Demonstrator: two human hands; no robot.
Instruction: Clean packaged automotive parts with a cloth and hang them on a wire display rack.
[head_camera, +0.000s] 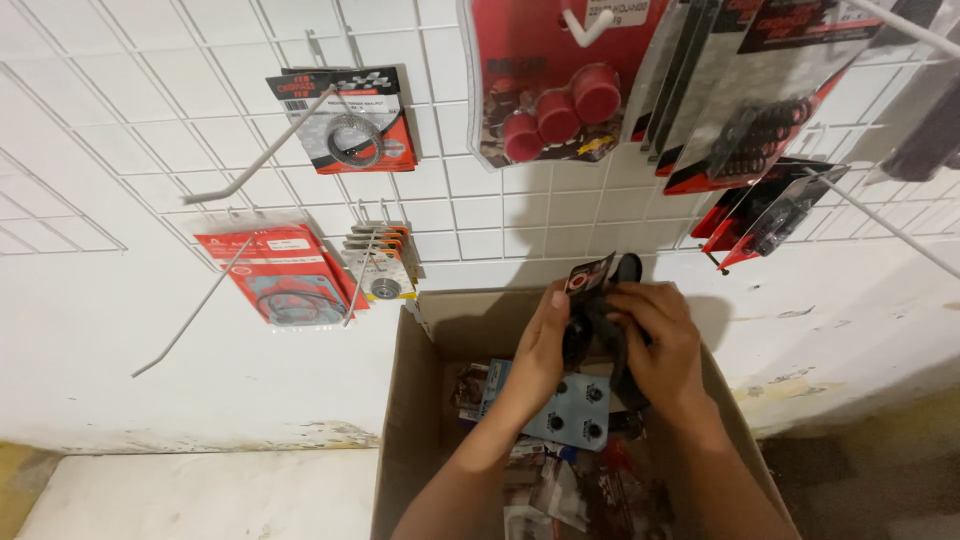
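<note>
Your left hand (545, 345) and right hand (660, 345) are both closed around a small pack of black rubber parts (600, 300), lifted above the open cardboard box (415, 420). Your left thumb presses the pack's red card top. Below your wrists, inside the box, lies a grey-blue card (570, 410) among other packets. Behind, a white wire grid (150, 110) carries hanging packs, including one with red caps (560, 110).

We see red caps (560, 108) on a red card, a brown cardboard box (415, 400), a white wire grid (150, 130) (checkered strip on one packet (345, 118)) and a grey-blue card (575, 412).
</note>
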